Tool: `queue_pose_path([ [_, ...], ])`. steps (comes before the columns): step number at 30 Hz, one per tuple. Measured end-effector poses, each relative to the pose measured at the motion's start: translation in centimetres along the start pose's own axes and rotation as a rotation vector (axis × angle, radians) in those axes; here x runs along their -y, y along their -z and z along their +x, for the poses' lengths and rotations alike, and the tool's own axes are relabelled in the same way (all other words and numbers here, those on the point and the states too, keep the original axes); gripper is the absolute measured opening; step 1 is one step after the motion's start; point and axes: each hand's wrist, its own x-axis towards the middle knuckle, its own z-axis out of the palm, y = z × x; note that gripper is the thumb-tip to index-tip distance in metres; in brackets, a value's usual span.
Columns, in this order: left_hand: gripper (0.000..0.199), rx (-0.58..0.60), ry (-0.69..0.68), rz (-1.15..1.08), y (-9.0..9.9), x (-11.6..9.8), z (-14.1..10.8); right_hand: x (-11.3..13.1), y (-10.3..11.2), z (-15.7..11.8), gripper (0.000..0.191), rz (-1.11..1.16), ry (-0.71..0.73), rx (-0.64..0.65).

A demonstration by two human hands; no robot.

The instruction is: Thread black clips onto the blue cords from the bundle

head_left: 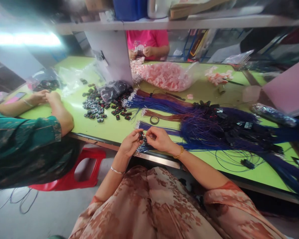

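Between the thumb and fingers of my left hand (pixel 130 142) is a small black connector (pixel 141 135), held upright over the table's front edge. My right hand (pixel 159 138) is just right of it, fingers pinched together; a thin wire seems to be in them, but it is too small to be sure. Blue wires (pixel 164 128) with pale metal ends lie behind and under my hands. A black ring of tape (pixel 154 120) lies just beyond them. Loose black connectors (pixel 97 106) are heaped on the green table (pixel 107 131) to the left.
At the left, a person in a green sleeve (pixel 27 132) has both hands over the table, beside a red stool (pixel 89 169). A bag of pink parts (pixel 166 76) lies at the back, before a person in a pink shirt (pixel 148 38). A shelf (pixel 149 25) spans above.
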Motion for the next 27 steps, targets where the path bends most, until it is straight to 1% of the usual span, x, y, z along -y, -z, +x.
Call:
queue_pose_path([
  [5, 0.026, -0.027, -0.013, 0.034, -0.1, 0.0, -0.1, 0.3, 0.1, -0.1, 0.004, -0.107, 0.076, 0.017],
  [10, 0.029, -0.088, -0.040, 0.104, -0.5, 0.2, -0.3, -0.1, -0.3, -0.2, 0.009, -0.339, 0.255, 0.044],
  [13, 0.030, -0.116, -0.065, 0.123, -0.9, 0.8, -0.3, -0.6, -0.8, -0.4, 0.015, -0.411, 0.312, 0.041],
  [16, 0.032, -0.155, -0.097, 0.132, -1.0, 1.3, -0.2, -0.8, -1.0, -0.5, 0.017, -0.354, 0.292, 0.035],
  [20, 0.034, -0.211, -0.141, 0.145, -1.1, 1.4, -0.2, -0.7, -0.9, -0.4, 0.009, -0.231, 0.181, 0.047],
  [23, 0.036, -0.235, -0.155, 0.184, -1.1, 1.5, -0.4, -0.7, -1.3, -0.7, 0.007, -0.217, 0.128, 0.069],
  [27, 0.037, -0.258, -0.156, 0.255, -1.1, 1.7, -0.6, -0.7, -1.8, -1.0, 0.008, -0.220, 0.098, 0.091],
])
